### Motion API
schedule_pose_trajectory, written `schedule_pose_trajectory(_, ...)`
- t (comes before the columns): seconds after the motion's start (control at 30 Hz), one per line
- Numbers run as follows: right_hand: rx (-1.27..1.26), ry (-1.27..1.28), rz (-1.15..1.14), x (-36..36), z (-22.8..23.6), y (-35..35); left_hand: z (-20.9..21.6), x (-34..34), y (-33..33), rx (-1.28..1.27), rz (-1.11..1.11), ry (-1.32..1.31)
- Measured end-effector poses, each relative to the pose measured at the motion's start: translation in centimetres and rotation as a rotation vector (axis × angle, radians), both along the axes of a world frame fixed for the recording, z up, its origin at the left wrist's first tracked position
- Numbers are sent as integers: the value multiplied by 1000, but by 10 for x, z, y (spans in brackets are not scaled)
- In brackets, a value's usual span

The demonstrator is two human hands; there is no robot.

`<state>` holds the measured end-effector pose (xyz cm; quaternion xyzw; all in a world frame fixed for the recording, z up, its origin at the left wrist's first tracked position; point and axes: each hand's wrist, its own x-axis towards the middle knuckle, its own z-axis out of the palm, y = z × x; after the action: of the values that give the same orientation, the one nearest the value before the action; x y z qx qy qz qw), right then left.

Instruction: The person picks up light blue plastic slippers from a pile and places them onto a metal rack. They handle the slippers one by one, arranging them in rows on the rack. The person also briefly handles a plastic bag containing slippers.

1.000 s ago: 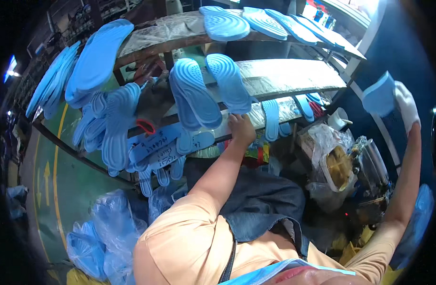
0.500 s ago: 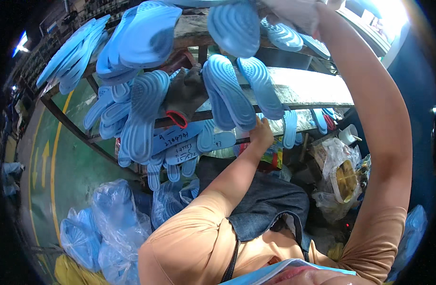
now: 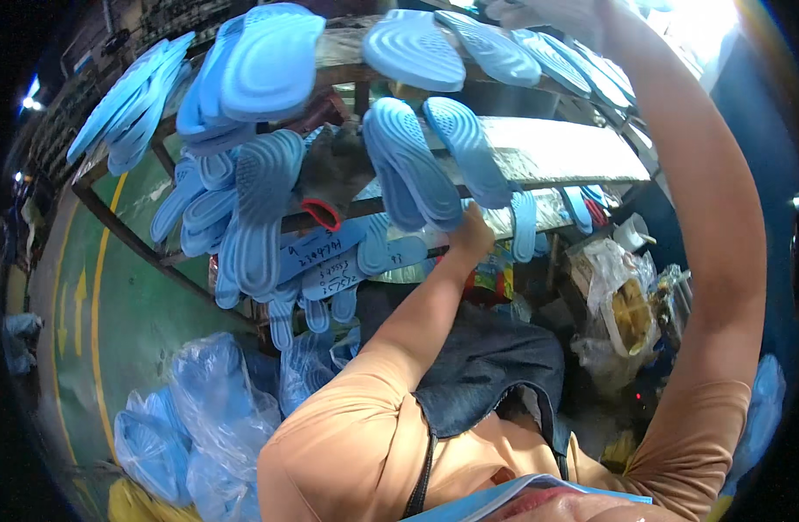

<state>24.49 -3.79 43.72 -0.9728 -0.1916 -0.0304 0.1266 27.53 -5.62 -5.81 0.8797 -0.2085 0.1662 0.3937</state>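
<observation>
My right hand (image 3: 543,13), in a whitish glove, is at the top edge, just beyond the upper shelf's insoles; blur and the frame edge hide how its fingers are set. Below it lies a row of blue ridged insoles, among them a wide one (image 3: 415,54) and a narrower one (image 3: 491,50). My bare left hand (image 3: 473,235) is at the front edge of the middle shelf, beside the heel end of a paired insole (image 3: 412,165). Its fingers are mostly hidden there, so its grip cannot be made out. Another insole (image 3: 469,148) lies just above that hand.
More insoles (image 3: 273,65) hang over the rack's left end. A dark glove with a red cuff (image 3: 334,170) lies on the middle shelf (image 3: 573,148). Bagged blue insoles (image 3: 217,391) stand at the lower left. A plastic-wrapped container (image 3: 630,313) and a white cup (image 3: 632,232) are at right.
My right hand has moved up and away from the upper shelf, uncovering insoles there. The wide insole has shifted slightly left. My left hand stays near the middle shelf's edge.
</observation>
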Motion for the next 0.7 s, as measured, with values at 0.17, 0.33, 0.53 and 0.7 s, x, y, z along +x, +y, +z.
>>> schedule_pose_trajectory(0.17,185,-155,-269,-119,-22,-77,73,-42,41,-707,-600,859)
schedule_pose_trajectory(0.33,-414,-347,-526,-268,-28,-141,131,-126,7,-1180,-1457,1705)
schedule_pose_trajectory(0.53,-201,-159,-865,-355,-64,-208,172,-234,-45,-999,-1844,1893)
schedule_pose_trajectory(0.7,-260,-52,-906,-379,-89,-242,159,-275,-102,-855,-1764,2197)
